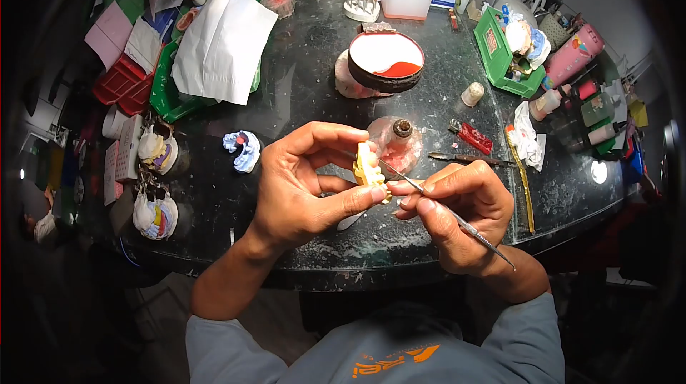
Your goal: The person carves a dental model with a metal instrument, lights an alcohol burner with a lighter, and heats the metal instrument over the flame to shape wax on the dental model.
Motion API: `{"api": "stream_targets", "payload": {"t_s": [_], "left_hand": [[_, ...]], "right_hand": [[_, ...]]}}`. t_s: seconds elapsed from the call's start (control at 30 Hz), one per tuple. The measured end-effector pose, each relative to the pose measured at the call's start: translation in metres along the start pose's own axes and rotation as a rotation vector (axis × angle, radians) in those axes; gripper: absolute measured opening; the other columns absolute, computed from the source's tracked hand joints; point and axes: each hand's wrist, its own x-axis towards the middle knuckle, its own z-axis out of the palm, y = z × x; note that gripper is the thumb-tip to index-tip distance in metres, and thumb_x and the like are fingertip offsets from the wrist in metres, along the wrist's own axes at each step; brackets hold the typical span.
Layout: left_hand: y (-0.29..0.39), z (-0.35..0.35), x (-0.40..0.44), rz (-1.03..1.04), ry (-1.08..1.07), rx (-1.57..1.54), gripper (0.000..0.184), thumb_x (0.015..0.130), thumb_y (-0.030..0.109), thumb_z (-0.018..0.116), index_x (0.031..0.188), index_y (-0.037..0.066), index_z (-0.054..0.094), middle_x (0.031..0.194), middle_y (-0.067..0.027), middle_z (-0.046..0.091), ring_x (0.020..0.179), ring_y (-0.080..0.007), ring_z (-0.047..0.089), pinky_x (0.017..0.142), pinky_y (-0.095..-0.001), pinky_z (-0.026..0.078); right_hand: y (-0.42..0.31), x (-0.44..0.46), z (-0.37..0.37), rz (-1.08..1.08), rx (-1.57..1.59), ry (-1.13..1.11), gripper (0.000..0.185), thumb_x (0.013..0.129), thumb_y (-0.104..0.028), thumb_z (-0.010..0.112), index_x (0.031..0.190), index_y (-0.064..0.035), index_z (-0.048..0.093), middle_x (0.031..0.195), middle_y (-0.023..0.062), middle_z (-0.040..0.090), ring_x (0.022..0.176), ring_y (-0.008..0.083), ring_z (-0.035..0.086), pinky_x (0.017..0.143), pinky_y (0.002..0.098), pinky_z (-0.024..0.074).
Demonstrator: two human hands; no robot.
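Note:
Between the thumb and fingers of my left hand (pixel 304 180) is a yellow dental model (pixel 367 170), held upright on edge over the bench. My right hand (pixel 464 212) grips a thin metal dental carving tool (pixel 468 227) like a pen. The tool's upper tip reaches the model's right side; whether it touches cannot be made out. Behind the model stands a glass burner (pixel 397 147) with a dark metal neck and pinkish contents. A blue-and-white dental cast (pixel 241 151) lies to the left of my left hand.
A round tin of red wax (pixel 386 57) stands at the back. Two articulated models (pixel 156 214) sit at left near green and red trays (pixel 171 102). At right are a knife (pixel 471 160), a red-handled item (pixel 471 137), a toothbrush (pixel 520 177) and a green box (pixel 500 55).

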Motion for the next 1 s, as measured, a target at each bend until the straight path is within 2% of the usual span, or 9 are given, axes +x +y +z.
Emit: {"api": "stream_targets", "payload": {"t_s": [0.27, 1.0], "left_hand": [[0.0005, 0.0001, 0.0004, 0.002, 0.001, 0.000, 0.052, 0.072, -0.011, 0.077, 0.119, -0.007, 0.054, 0.115, -0.0203, 0.062, 0.106, -0.0217, 0.064, 0.086, -0.0348, 0.062], [0.0001, -0.0010, 0.0002, 0.011, -0.002, 0.005, 0.052, 0.072, -0.011, 0.078, 0.118, -0.007, 0.055, 0.114, -0.0206, 0.062, 0.106, -0.0218, 0.064, 0.085, -0.0343, 0.062]], "right_hand": [[0.0010, -0.0003, -0.0010, -0.015, 0.008, -0.014, 0.012, 0.083, 0.012, 0.062, 0.093, 0.0079, 0.056, 0.087, 0.0199, 0.070, 0.086, 0.0223, 0.072, 0.075, 0.0299, 0.0591], [0.0022, 0.0008, -0.0016, -0.045, 0.006, -0.028, 0.011, 0.084, 0.012, 0.063, 0.091, 0.0081, 0.056, 0.085, 0.0183, 0.069, 0.085, 0.0220, 0.072, 0.074, 0.0298, 0.0590]]}}
